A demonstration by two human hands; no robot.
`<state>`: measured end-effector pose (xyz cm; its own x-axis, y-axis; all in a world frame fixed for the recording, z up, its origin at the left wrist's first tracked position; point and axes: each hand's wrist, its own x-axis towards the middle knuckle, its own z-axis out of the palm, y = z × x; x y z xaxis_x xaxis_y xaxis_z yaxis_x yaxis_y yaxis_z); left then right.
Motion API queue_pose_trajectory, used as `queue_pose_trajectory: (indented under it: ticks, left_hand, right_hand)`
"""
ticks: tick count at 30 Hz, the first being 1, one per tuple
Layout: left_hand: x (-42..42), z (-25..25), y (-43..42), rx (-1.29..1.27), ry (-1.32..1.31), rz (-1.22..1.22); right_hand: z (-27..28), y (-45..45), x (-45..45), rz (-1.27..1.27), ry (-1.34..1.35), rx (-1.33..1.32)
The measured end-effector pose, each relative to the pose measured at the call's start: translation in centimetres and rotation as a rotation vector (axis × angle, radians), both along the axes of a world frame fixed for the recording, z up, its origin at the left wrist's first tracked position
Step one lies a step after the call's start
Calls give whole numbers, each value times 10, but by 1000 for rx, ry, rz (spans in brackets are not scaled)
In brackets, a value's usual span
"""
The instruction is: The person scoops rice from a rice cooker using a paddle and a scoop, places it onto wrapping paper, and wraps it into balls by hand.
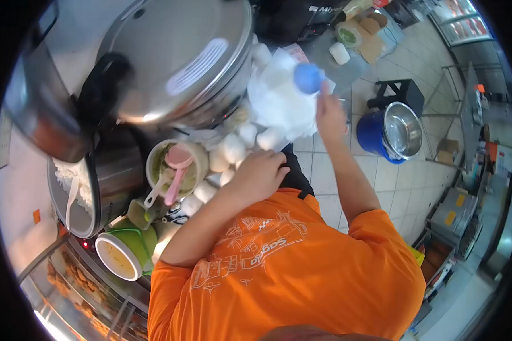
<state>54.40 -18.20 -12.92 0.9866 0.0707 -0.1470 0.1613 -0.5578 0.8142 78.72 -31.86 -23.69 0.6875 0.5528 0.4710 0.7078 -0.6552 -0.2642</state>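
Note:
My right hand (331, 116) is closed around the handle of a blue scoop (308, 78), blurred by motion. The scoop's round end is over white sheets (276, 102), which look like thin paper or plastic. My left hand (264, 173) is near my waist, with loosely bent fingers and nothing visible in it. Beside it lie several rounded white wrapped bundles (233, 149). Left of those is a tub (199, 153) holding a pink scoop (179, 159) and a pale-handled utensil (155, 192).
A large steel cooker (176, 57) stands at the upper left. Below it, an open pot of white rice (77, 182) holds a white spoon. A green bucket (136, 238) is near a food display case (68, 284). A steel bowl (404, 131) sits on a blue bucket (370, 133) to the right.

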Motion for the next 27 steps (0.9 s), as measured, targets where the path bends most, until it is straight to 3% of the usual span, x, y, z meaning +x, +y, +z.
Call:
queue_pose_trajectory:
  ticks: [1, 2, 5, 8, 9, 12, 14, 15, 17, 18, 20, 22, 24, 25, 27]
  left_hand:
    - [27, -19, -15, 78, 3, 21]
    - [51, -39, -26, 156, 8, 42]
    - [104, -95, -49, 314, 32, 81]
    - [143, -119, -54, 322, 112, 80]
    - [149, -122, -57, 358, 98, 127]
    - [171, -136, -63, 402, 136, 182]
    - [176, -145, -73, 418, 168, 225]
    - [176, -151, -74, 434, 177, 217]
    - [177, -156, -72, 452, 174, 219]
    - [175, -158, -71, 395, 210, 258]
    - [171, -157, -67, 333, 240, 323]
    - [167, -157, -63, 143, 188, 430]
    - [165, -163, -56, 144, 195, 465]
    - [167, -168, -58, 144, 216, 477]
    - [175, -145, -56, 160, 170, 560]
  right_hand:
    - [-57, -12, 15, 84, 36, -319]
    - [-89, -18, 15, 153, 188, -435]
    - [-76, -18, 31, 258, 342, -450]
    - [-48, -22, 53, 338, 648, 44]
    - [-40, -21, 69, 318, 701, 101]
    - [-40, -3, 140, 310, 586, 219]
    - [-52, 13, 183, 289, 508, -104]
    - [-55, 12, 191, 307, 516, -118]
    - [-53, 18, 206, 373, 42, -201]
    - [-48, 16, 208, 389, 35, -204]
    - [-6, 13, 195, 624, 162, 190]
    - [54, 7, 172, 856, 327, 295]
    - [125, 10, 156, 1270, 407, 493]
    - [162, 12, 140, 1326, 257, 540]
    - [206, 15, 110, 1391, 205, 847]
